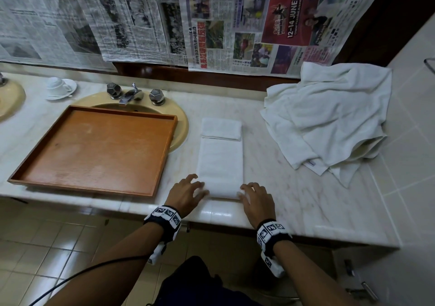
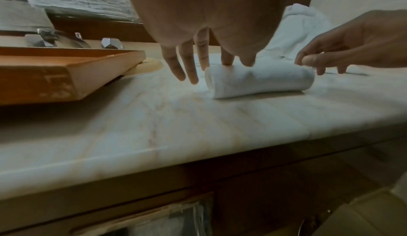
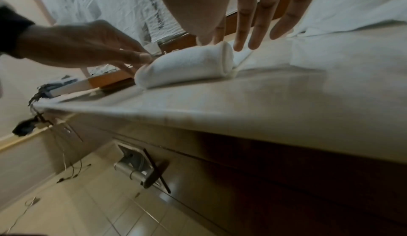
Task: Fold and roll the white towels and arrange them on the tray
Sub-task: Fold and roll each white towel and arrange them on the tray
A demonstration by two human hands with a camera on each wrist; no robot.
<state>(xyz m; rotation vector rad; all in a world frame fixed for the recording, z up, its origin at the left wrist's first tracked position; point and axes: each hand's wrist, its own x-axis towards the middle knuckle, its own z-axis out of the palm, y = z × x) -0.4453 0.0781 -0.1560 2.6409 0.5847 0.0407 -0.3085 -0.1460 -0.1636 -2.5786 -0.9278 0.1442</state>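
Note:
A long folded white towel (image 1: 221,159) lies on the marble counter, running away from me. Its near end is wound into a short roll (image 2: 259,81) (image 3: 187,65). My left hand (image 1: 188,189) touches the roll's left end with thumb and forefinger, and its other fingers (image 2: 189,69) hang straight beside it. At the roll's right end my right hand (image 1: 254,195) does the same with loosely straight fingers (image 3: 249,31). The wooden tray (image 1: 94,150) sits empty to the left, partly over the sink. A heap of loose white towels (image 1: 329,122) lies at the back right.
The tray overlaps a beige sink (image 1: 182,126) with a chrome faucet (image 1: 128,96). A white cup on a saucer (image 1: 60,87) stands at the back left. Newspaper (image 1: 211,23) covers the wall behind. A tiled wall (image 1: 412,129) bounds the counter's right side, and the counter edge (image 1: 211,214) is just below my wrists.

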